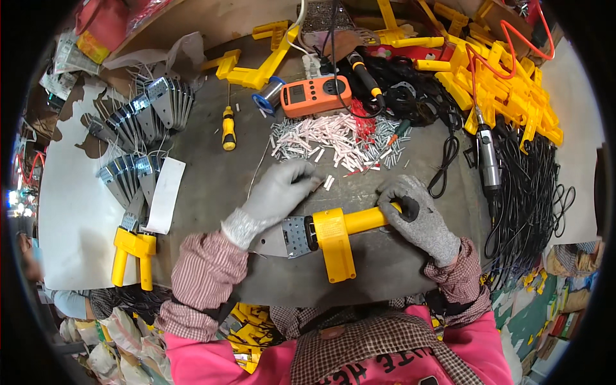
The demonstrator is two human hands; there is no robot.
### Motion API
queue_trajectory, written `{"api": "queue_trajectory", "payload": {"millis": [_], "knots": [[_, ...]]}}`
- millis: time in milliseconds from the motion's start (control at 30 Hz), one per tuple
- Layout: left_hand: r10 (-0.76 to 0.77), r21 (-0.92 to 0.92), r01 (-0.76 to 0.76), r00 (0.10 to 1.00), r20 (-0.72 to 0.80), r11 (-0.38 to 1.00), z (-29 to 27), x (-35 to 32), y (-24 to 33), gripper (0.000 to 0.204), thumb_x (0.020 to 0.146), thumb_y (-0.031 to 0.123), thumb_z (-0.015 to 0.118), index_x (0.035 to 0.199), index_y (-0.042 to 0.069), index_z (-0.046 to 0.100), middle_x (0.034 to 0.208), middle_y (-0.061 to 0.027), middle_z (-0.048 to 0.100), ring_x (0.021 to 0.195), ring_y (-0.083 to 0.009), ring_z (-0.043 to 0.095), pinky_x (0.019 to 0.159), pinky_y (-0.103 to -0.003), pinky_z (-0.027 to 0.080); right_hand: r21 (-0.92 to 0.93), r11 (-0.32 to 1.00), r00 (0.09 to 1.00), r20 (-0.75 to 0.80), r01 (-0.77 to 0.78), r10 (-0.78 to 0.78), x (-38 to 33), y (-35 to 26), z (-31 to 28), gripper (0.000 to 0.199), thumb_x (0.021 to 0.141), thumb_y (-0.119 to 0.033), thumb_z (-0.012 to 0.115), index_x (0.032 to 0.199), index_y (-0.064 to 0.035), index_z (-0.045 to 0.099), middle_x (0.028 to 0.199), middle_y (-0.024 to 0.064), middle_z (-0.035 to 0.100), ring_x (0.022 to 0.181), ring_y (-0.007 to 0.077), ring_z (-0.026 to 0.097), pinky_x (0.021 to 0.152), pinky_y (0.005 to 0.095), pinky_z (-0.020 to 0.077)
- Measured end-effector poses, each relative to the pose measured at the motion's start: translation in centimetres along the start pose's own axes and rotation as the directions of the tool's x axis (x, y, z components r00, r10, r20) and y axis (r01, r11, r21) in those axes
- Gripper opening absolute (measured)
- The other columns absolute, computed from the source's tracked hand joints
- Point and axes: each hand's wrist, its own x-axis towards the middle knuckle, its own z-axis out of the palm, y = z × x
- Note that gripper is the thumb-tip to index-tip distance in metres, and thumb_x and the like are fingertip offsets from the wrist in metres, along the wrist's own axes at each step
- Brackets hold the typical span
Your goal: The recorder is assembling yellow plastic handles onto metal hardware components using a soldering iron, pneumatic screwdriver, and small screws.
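Observation:
A yellow plastic tool body (333,242) with a round handle lies across the middle of the table, a grey metal plate (287,238) joined to its left end. My right hand (417,215), in a grey glove with a dark fingertip, is closed around the handle's right end. Above the metal plate, my gloved left hand (280,190) has its fingers drawn together in a pinch. Whatever it holds, if anything, is too small to make out. Just beyond its fingertips lie a few white sleeves (329,182), near a pile of white sleeves and metal screws (321,138).
An orange meter (316,96), a solder spool (269,96) and a yellow screwdriver (228,128) sit behind. Yellow housings (497,90) heap up far right, beside a hanging power screwdriver (488,157) and black cables (526,192). Metal plates (144,112) and a yellow-handled piece (135,247) occupy the left.

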Motion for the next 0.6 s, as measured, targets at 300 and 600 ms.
{"api": "queue_trajectory", "payload": {"millis": [300, 600], "knots": [[-0.277, -0.004, 0.289, 0.920, 0.279, 0.957, 1.0, 2.7, 0.7, 0.015, 0.093, 0.012, 0.062, 0.098, -0.002, 0.065, 0.085, -0.0056, 0.067, 0.079, -0.0109, 0.062, 0.069, -0.028, 0.050, 0.044, 0.999, 1.000, 0.003, -0.027, 0.027, -0.2, -0.2, 0.9, 0.011, 0.086, -0.010, 0.066, 0.094, -0.0034, 0.060, 0.093, 0.0130, 0.059, 0.090, 0.0338, 0.058, 0.084, 0.0425, 0.0445], [0.011, -0.076, 0.009, 0.966, 0.257, 0.997, 0.3, -2.0, 1.2, 0.017, 0.089, 0.007, 0.065, 0.103, -0.001, 0.069, 0.096, -0.0080, 0.069, 0.091, -0.0151, 0.065, 0.084, -0.030, 0.051, 0.024, 1.000, 1.000, -0.002, -0.011, 0.011, -0.3, 0.2, 0.7, 0.013, 0.084, -0.008, 0.068, 0.094, -0.0043, 0.061, 0.095, 0.0121, 0.061, 0.094, 0.0326, 0.059, 0.087, 0.0418, 0.0448]]}}
